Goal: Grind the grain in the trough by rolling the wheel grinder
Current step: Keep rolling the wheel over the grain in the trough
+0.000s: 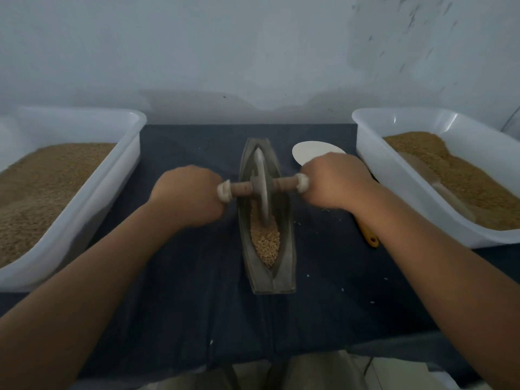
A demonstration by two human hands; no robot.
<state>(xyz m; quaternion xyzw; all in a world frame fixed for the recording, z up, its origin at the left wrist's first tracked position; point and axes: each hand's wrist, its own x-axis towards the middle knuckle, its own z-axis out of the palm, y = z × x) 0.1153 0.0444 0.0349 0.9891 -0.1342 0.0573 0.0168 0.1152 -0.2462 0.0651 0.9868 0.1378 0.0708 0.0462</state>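
Observation:
A narrow, boat-shaped grey trough (284,266) lies lengthwise on the dark cloth in front of me. Tan grain (266,240) fills its near half. The metal wheel grinder (262,187) stands upright in the trough's far half, its rim down in the grain. A wooden axle runs through the wheel to both sides. My left hand (189,195) grips the axle's left end and my right hand (334,182) grips its right end. Both fists hide the handle ends.
A white plastic bin (112,175) of grain sits at the left, and another white bin (377,164) holding grain and a scoop at the right. A white oval dish (312,153) lies behind my right hand. A yellow-handled tool (370,236) pokes out under my right forearm.

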